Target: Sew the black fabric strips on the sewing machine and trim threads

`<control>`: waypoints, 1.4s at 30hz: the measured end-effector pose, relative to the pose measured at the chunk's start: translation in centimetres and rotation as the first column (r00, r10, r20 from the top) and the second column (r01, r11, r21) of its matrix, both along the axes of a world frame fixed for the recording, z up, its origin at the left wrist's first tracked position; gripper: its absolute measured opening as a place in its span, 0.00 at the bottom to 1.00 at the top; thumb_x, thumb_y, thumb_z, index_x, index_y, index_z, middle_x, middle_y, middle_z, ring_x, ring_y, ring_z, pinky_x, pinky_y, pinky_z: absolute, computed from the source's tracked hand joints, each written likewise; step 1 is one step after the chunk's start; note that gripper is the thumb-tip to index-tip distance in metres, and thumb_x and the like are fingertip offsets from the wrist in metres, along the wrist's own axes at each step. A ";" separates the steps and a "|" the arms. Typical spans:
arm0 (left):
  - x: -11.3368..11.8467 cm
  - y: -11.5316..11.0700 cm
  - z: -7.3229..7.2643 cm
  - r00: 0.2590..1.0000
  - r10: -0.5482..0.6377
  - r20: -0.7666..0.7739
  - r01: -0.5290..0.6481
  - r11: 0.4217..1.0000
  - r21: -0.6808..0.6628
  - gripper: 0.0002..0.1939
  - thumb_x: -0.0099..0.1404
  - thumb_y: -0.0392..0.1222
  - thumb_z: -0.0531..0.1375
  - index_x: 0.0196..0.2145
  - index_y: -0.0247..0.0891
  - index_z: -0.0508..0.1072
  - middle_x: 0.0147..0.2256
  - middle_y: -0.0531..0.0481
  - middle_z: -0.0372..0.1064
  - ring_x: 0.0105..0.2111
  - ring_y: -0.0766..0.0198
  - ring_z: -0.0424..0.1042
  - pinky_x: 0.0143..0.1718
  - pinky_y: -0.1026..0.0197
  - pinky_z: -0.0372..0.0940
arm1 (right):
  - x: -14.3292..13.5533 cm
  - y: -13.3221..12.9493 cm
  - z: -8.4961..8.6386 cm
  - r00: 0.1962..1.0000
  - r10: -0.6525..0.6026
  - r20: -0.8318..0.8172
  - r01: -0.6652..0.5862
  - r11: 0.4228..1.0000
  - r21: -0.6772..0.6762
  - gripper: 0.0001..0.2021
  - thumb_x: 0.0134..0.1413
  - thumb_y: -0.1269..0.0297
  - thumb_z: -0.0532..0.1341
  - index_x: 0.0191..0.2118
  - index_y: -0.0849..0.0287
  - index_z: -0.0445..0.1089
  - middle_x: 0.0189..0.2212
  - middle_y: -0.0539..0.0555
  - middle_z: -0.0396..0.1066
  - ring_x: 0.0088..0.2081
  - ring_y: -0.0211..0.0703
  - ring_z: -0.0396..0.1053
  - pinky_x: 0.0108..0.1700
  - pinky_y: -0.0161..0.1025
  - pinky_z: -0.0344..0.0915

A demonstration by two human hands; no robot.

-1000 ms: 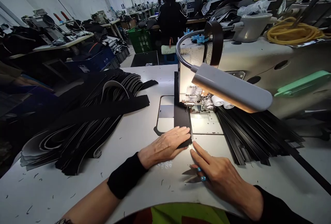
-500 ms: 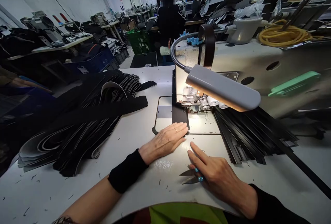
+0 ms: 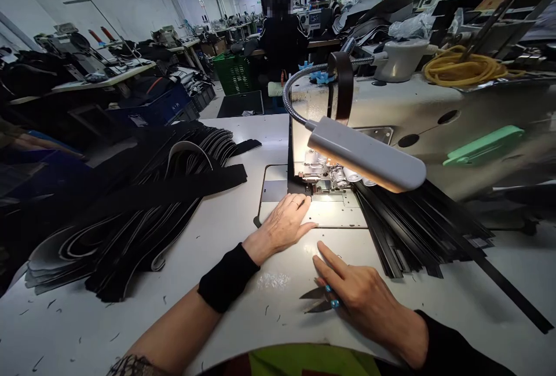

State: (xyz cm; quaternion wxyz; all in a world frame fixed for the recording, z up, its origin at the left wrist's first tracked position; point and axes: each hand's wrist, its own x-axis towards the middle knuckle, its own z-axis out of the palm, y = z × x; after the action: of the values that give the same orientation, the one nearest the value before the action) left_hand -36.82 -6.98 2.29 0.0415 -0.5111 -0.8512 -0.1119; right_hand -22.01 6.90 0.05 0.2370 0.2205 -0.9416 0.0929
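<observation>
The left hand [image 3: 284, 222] lies flat, its fingers straight and not gripping, on a black strip [image 3: 297, 186], which runs beside the sewing machine [image 3: 369, 103] toward the far edge of the counter [image 3: 234, 295]. Nearer to the front edge, the right hand [image 3: 365, 292] has its lower fingers closed around scissors [image 3: 316, 300], two others extended.

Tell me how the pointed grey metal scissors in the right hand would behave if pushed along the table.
The scissors look stiff: both blades run straight. They would probably slide easily, as the white tabletop looks smooth and glossy. The parted blades might swing together, though the right hand hides their other end.
</observation>
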 end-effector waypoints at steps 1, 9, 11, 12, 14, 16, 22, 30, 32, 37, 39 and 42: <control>0.0 0.0 -0.1 1.000 -0.003 -0.005 0.003 1.000 -0.002 0.22 0.64 0.47 0.53 0.50 0.28 0.60 0.46 0.36 0.63 0.48 0.52 0.63 0.51 0.50 0.60 | 0.0 0.0 0.1 1.000 0.001 0.001 -0.001 1.000 0.001 0.14 0.61 0.70 0.47 0.44 0.67 0.68 0.48 0.66 0.67 0.19 0.33 0.64 0.19 0.34 0.55; -0.1 -0.1 -0.7 1.000 0.016 0.001 -0.016 1.000 -0.002 0.26 0.65 0.48 0.52 0.53 0.25 0.58 0.52 0.33 0.60 0.54 0.49 0.58 0.56 0.48 0.56 | -0.1 0.1 0.3 1.000 0.006 0.009 -0.006 1.000 0.010 0.13 0.60 0.70 0.49 0.44 0.66 0.67 0.48 0.65 0.67 0.19 0.34 0.62 0.19 0.34 0.56; -0.1 -0.1 -0.7 1.000 0.023 0.013 -0.023 1.000 -0.005 0.26 0.65 0.48 0.52 0.53 0.24 0.58 0.53 0.32 0.59 0.55 0.49 0.58 0.56 0.48 0.56 | -0.1 0.0 0.3 1.000 0.008 0.014 -0.008 1.000 0.015 0.13 0.60 0.70 0.48 0.44 0.66 0.67 0.48 0.65 0.67 0.19 0.34 0.63 0.19 0.34 0.56; -0.1 -0.1 -0.7 0.999 0.026 0.018 -0.026 1.000 -0.007 0.26 0.65 0.48 0.52 0.54 0.25 0.58 0.53 0.32 0.59 0.55 0.49 0.57 0.56 0.48 0.55 | -0.1 0.0 0.3 1.000 0.008 0.017 -0.009 1.000 0.017 0.13 0.60 0.71 0.48 0.44 0.66 0.67 0.49 0.65 0.67 0.19 0.34 0.63 0.19 0.34 0.56; -0.1 -0.1 -0.7 0.999 0.030 0.029 -0.030 1.000 -0.009 0.27 0.64 0.48 0.52 0.54 0.25 0.57 0.53 0.32 0.58 0.55 0.49 0.57 0.57 0.48 0.55 | -0.1 0.0 0.4 1.000 0.006 0.010 -0.006 1.000 0.015 0.13 0.60 0.71 0.48 0.44 0.66 0.67 0.48 0.65 0.67 0.19 0.34 0.63 0.19 0.34 0.56; -0.2 -0.1 -0.8 0.999 0.033 0.037 -0.033 0.999 -0.008 0.26 0.64 0.48 0.52 0.54 0.26 0.57 0.54 0.32 0.58 0.55 0.49 0.57 0.57 0.48 0.55 | -0.1 0.0 0.4 1.000 0.003 -0.004 -0.003 1.000 0.010 0.13 0.60 0.71 0.47 0.43 0.66 0.67 0.47 0.64 0.68 0.19 0.34 0.63 0.18 0.35 0.56; -0.2 -0.2 -1.0 0.999 0.031 0.024 -0.031 0.999 0.008 0.27 0.64 0.48 0.53 0.54 0.26 0.57 0.54 0.33 0.58 0.56 0.49 0.57 0.57 0.47 0.55 | 0.0 0.0 0.3 1.000 -0.003 -0.010 0.003 1.000 0.013 0.13 0.61 0.71 0.47 0.44 0.66 0.66 0.46 0.64 0.69 0.19 0.34 0.64 0.19 0.35 0.56; -0.3 -0.3 -1.1 0.998 0.054 0.040 -0.054 0.999 0.003 0.27 0.63 0.47 0.54 0.55 0.27 0.57 0.56 0.32 0.57 0.57 0.49 0.55 0.57 0.47 0.54 | 0.1 0.1 0.4 0.998 0.010 0.064 -0.012 0.999 0.033 0.12 0.60 0.71 0.48 0.45 0.66 0.65 0.49 0.65 0.66 0.21 0.35 0.65 0.19 0.36 0.56; -0.3 -0.4 -1.1 0.999 0.049 0.020 -0.049 0.999 0.021 0.26 0.63 0.47 0.54 0.54 0.27 0.58 0.55 0.32 0.58 0.57 0.49 0.56 0.57 0.47 0.55 | 0.2 0.0 0.6 0.997 0.003 0.077 -0.006 0.999 0.040 0.12 0.60 0.71 0.49 0.45 0.66 0.65 0.50 0.65 0.66 0.19 0.35 0.63 0.19 0.36 0.56; -0.3 -0.5 -1.2 0.999 0.032 -0.001 -0.031 0.987 0.156 0.17 0.65 0.46 0.52 0.45 0.31 0.65 0.46 0.38 0.67 0.49 0.54 0.65 0.51 0.51 0.61 | -0.2 -0.1 1.0 0.998 0.022 0.057 -0.020 0.999 -0.028 0.10 0.58 0.73 0.49 0.41 0.67 0.66 0.47 0.65 0.67 0.19 0.36 0.64 0.18 0.37 0.55; -0.7 -0.4 -1.2 0.997 0.058 0.041 -0.065 0.981 0.181 0.12 0.65 0.43 0.50 0.41 0.34 0.66 0.42 0.41 0.69 0.44 0.56 0.68 0.47 0.53 0.64 | -0.4 -0.1 1.1 0.999 0.039 0.018 -0.037 0.996 -0.078 0.10 0.57 0.75 0.49 0.40 0.67 0.66 0.46 0.64 0.69 0.19 0.37 0.65 0.18 0.37 0.56; -1.8 -0.6 -1.0 0.987 0.106 0.121 -0.126 0.976 0.180 0.10 0.65 0.37 0.47 0.39 0.35 0.66 0.39 0.44 0.70 0.41 0.58 0.70 0.43 0.54 0.66 | 0.4 -0.3 1.4 0.998 0.052 -0.025 -0.055 0.992 -0.111 0.13 0.55 0.77 0.47 0.40 0.68 0.66 0.45 0.63 0.69 0.21 0.37 0.67 0.19 0.36 0.58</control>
State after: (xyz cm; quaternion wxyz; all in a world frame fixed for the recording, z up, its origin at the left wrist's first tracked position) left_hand -38.62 -7.60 1.26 0.0486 -0.4474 -0.8663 -0.2169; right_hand -21.63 6.60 1.47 0.2570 0.2329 -0.9260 0.1494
